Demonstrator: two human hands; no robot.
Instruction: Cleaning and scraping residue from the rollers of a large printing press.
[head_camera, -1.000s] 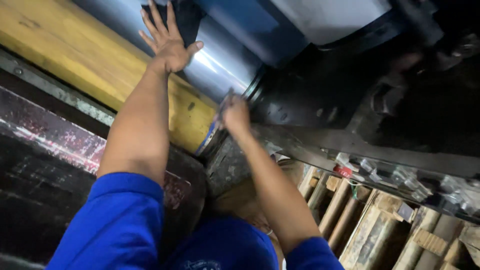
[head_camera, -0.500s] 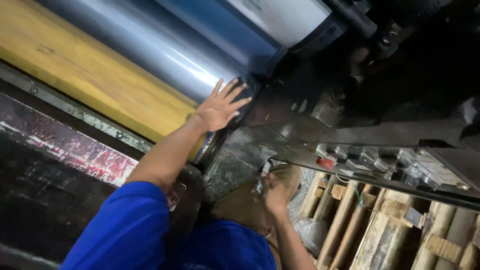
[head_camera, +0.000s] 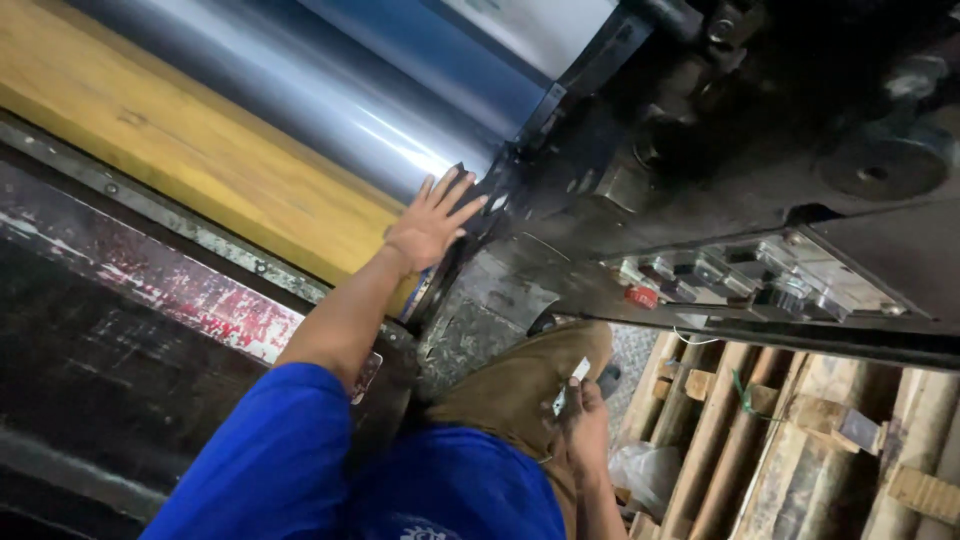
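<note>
Lowest and nearest, the right hand (head_camera: 583, 425) is held down by the thigh of the brown trousers (head_camera: 520, 380), curled shut around a small pale scrap (head_camera: 572, 380) that sticks up past the fingers; whether it is paper, cloth or a thin tool cannot be told. It appears to be kept low there simply to have it out of the way of the machine. Just to the right of that hand, rough round timbers (head_camera: 720, 440) with blocks nailed to them lie side by side, and a crumpled clear bag (head_camera: 645, 475) sits beside them. Further up, the left hand (head_camera: 432, 225) is stretched out on a blue-sleeved arm, fingers spread wide and gripping nothing, the palm laid flat against the end of the roller (head_camera: 330, 100), seemingly for support or to feel the surface. The roller is a long, smooth, polished metal cylinder with a bluish sheen. To the left of that hand a worn yellow board (head_camera: 170, 140) runs alongside it, edged by a bolted metal strip and a dark plate smeared with red. To the right, a black, greasy machine frame (head_camera: 760, 160) is seen, with a row of small shiny fittings and a red button (head_camera: 641, 297).
</note>
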